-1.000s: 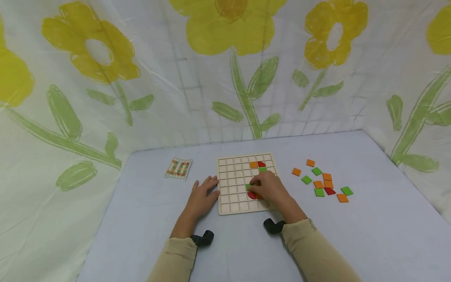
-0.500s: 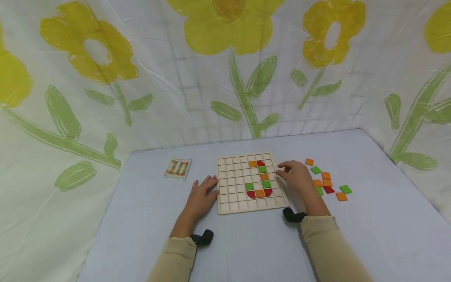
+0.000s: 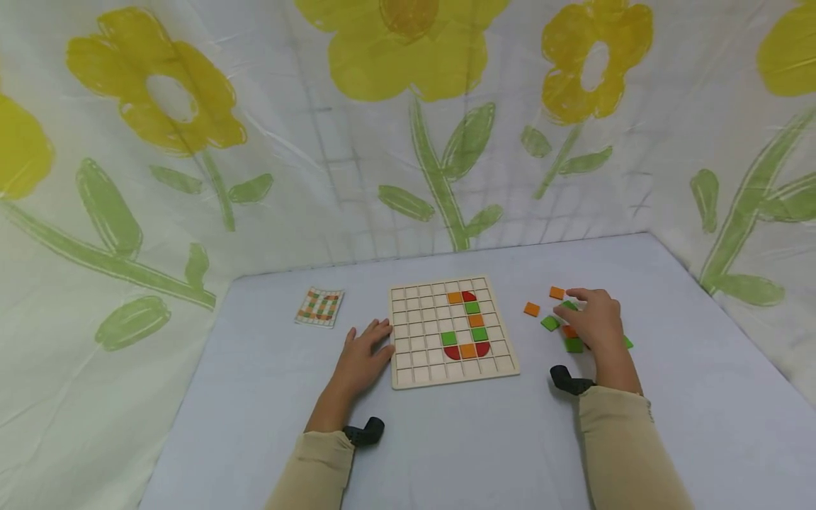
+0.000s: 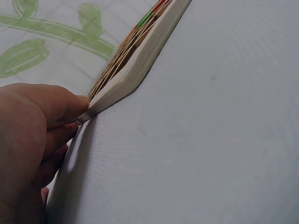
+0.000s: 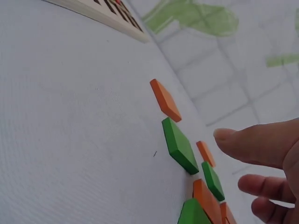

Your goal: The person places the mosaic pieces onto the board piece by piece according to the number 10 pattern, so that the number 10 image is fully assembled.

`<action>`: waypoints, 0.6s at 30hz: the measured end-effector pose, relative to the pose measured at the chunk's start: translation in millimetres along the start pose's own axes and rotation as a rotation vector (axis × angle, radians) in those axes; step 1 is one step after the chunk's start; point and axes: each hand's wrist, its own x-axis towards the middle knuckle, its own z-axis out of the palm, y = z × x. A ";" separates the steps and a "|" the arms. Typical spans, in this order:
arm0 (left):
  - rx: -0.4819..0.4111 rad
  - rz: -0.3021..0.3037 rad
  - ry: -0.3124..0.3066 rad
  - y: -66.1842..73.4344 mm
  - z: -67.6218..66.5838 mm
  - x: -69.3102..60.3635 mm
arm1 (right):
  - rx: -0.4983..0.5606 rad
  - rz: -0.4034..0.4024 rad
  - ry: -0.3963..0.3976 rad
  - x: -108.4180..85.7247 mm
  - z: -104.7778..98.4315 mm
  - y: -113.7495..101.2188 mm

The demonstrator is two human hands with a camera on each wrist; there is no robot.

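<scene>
Pale tabletop [image 3: 446, 439]: at frame right, right hand [image 3: 599, 322], fingers and thumb apart, over loose tiles [image 3: 550, 323]; left hand [image 3: 360, 360] touching board [image 3: 421, 312]

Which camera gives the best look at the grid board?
The head view: nearly the whole grid board shows from above, tiles included. The left wrist view catches only part, edge-on, at the left hand; the right wrist view, just a corner.

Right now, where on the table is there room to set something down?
Bare table shows between the sleeves, on the near side of the grid board, and on the far right past the loose tiles. Crowded: around the right hand, amid those tiles.
</scene>
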 end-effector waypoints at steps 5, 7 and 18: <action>-0.005 0.001 0.003 0.2 -1.1 -1.3 | -0.032 -0.062 -0.044 3.2 8.3 -6.8; -0.012 0.003 0.003 1.0 -1.4 -1.3 | -0.059 -0.086 -0.067 3.9 13.2 -12.4; -0.006 0.015 0.003 -0.6 -0.8 0.1 | -0.129 -0.064 -0.059 1.3 26.2 -27.0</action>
